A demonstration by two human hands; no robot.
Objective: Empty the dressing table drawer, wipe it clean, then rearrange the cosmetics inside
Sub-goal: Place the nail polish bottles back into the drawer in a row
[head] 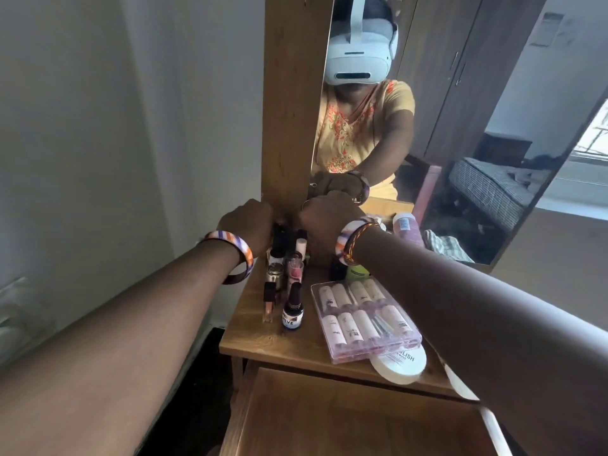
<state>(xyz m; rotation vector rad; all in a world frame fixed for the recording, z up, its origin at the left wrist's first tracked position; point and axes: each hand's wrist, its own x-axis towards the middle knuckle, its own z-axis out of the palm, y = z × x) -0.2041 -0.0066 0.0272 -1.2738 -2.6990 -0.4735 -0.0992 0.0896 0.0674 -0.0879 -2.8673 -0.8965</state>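
The drawer (345,419) is pulled out at the bottom of the view, showing a bare wooden floor. Several small cosmetic bottles (291,311) stand in a cluster on the left of the dressing table top (250,337). My left hand (248,225) reaches to the back of the cluster, fingers curled down round a black-capped bottle (280,236). My right hand (329,218) is next to it by the mirror frame, curled, with its fingers hidden behind its back. A clear case of tubes (365,319) and a white round jar (399,366) lie under my right forearm.
A tall mirror (460,126) in a wooden frame (292,110) stands at the back of the table. A pink-and-white bottle (406,225), a checked cloth (444,248) and a green item (357,273) sit behind my right wrist. A wall (131,143) is on the left.
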